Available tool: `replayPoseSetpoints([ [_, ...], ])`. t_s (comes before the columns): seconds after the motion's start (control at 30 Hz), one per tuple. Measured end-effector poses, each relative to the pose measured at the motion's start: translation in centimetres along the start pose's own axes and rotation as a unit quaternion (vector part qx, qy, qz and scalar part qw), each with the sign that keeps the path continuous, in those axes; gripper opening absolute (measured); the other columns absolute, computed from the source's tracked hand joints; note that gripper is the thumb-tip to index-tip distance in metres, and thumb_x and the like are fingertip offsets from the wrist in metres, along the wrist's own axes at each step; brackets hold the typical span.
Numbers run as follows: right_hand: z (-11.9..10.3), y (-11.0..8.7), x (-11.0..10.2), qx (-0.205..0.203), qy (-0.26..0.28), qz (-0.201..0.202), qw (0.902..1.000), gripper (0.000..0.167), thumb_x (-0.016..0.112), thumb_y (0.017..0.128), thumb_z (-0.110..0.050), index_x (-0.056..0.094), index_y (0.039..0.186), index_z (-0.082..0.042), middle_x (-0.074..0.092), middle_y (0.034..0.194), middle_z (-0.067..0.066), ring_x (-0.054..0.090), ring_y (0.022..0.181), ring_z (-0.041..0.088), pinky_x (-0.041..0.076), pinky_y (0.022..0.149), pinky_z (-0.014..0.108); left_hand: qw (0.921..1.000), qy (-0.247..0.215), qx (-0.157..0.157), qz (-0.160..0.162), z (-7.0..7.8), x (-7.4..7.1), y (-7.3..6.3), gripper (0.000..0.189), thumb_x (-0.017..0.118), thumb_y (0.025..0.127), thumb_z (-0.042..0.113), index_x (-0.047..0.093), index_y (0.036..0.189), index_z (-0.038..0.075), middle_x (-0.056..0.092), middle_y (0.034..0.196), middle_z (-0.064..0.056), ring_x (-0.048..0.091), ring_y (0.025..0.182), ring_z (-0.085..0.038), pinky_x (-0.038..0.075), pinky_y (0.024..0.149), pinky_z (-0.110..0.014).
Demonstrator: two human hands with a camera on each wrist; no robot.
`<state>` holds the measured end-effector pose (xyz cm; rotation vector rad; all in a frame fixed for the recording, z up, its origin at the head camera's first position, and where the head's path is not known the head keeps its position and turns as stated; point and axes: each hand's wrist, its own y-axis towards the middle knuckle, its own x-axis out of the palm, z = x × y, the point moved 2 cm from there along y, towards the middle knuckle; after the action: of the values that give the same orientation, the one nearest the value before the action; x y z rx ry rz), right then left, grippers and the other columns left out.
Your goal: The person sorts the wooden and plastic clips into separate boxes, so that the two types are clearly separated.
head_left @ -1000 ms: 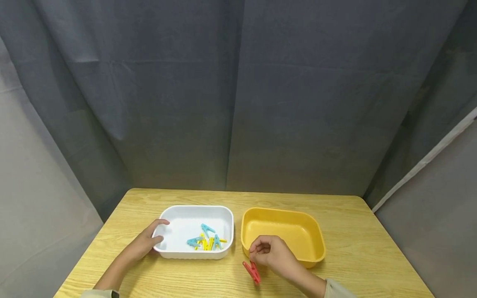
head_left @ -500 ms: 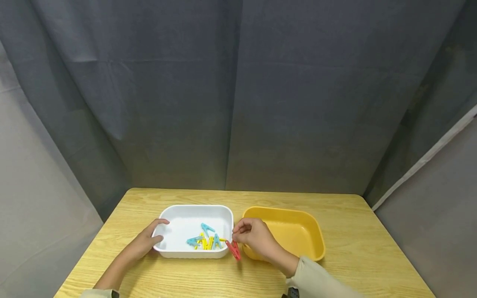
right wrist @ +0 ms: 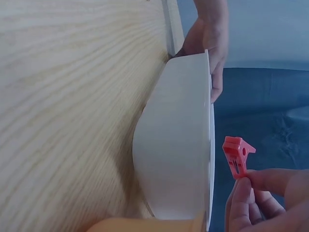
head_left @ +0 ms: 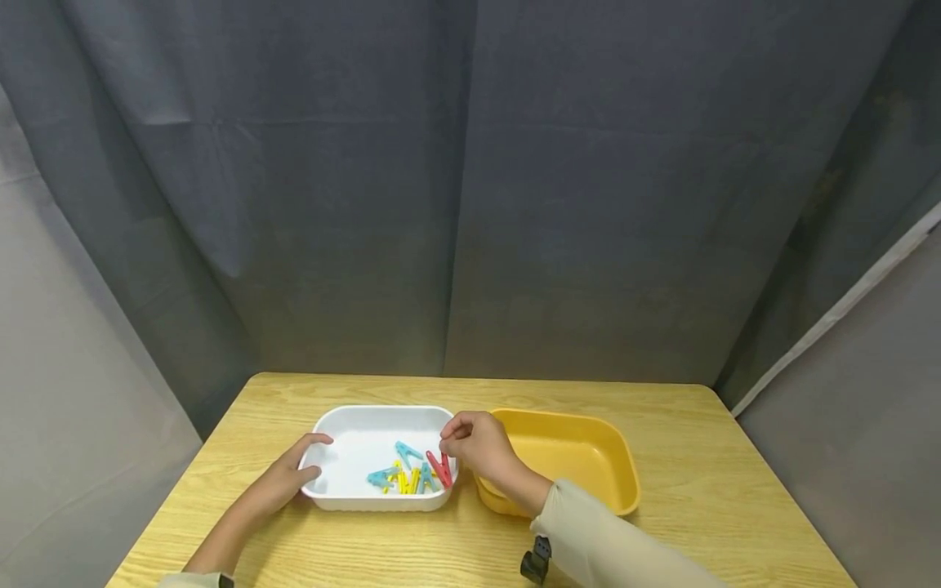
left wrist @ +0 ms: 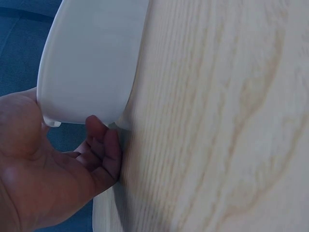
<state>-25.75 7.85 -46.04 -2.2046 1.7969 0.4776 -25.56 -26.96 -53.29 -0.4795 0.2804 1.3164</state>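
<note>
My left hand grips the left end of a white plastic basin, fingers and thumb over its rim. In the left wrist view that hand has some fingers curled under the basin's outer wall. A red clothespin hangs over the basin's right end, its tip pinched between thumb and fingers of my right hand. The right wrist view shows the clothespin above the rim. Several blue clothespins and yellow clothespins lie in the basin's front right part.
A yellow-orange basin stands right of the white one, partly under my right forearm; no clothespin shows in its visible part. Both stand on a wood-grain table. Grey curtains hang behind the table.
My right hand has carried the red clothespin leftward and away from me, from in front of the yellow-orange basin to over the white basin's right end. The left hand has stayed put.
</note>
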Motion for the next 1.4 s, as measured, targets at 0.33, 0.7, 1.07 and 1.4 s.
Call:
replayPoseSetpoints([
  [0.33, 0.3, 2.5, 1.5, -0.020, -0.056, 0.030, 0.9978, 0.013, 0.079, 0.083, 0.001, 0.070, 0.082, -0.008, 0.064, 0.074, 0.001, 0.057, 0.068, 0.014, 0.050, 0.062, 0.026, 0.9999, -0.006, -0.006, 0.005, 0.1, 0.0, 0.0, 0.049, 0.054, 0.100, 0.001, 0.045, 0.146, 0.013, 0.022, 0.162, -0.031, 0.052, 0.119, -0.038, 0.053, 0.078, -0.035],
  [0.7, 0.4, 4.2, 2.7, -0.030, -0.094, 0.044, 0.9941, 0.013, 0.079, 0.084, 0.002, 0.071, 0.080, -0.008, 0.062, 0.071, -0.001, 0.054, 0.065, 0.013, 0.047, 0.058, 0.024, 0.9999, -0.008, -0.012, 0.002, 0.2, -0.1, -0.3, 0.048, 0.054, 0.100, 0.003, 0.046, 0.146, 0.014, 0.018, 0.164, -0.030, 0.050, 0.123, -0.041, 0.053, 0.080, -0.034],
  [1.07, 0.4, 4.2, 2.9, -0.033, -0.106, 0.046, 0.9927, 0.014, 0.078, 0.084, 0.003, 0.070, 0.081, -0.007, 0.062, 0.071, -0.001, 0.054, 0.066, 0.013, 0.047, 0.059, 0.024, 0.9994, -0.033, -0.011, -0.003, 0.2, -0.1, -0.4, 0.048, 0.052, 0.101, 0.002, 0.043, 0.147, 0.014, 0.021, 0.161, -0.030, 0.065, 0.092, -0.028, 0.056, 0.071, -0.035],
  [1.4, 0.4, 4.3, 3.1, -0.020, -0.109, 0.045, 0.9928, 0.014, 0.079, 0.085, 0.002, 0.070, 0.082, -0.008, 0.062, 0.073, -0.002, 0.055, 0.068, 0.013, 0.049, 0.060, 0.023, 0.9994, -0.031, -0.011, -0.003, 0.2, -0.1, -0.5, 0.049, 0.052, 0.101, 0.002, 0.044, 0.147, 0.014, 0.018, 0.163, -0.030, 0.065, 0.094, -0.028, 0.057, 0.072, -0.036],
])
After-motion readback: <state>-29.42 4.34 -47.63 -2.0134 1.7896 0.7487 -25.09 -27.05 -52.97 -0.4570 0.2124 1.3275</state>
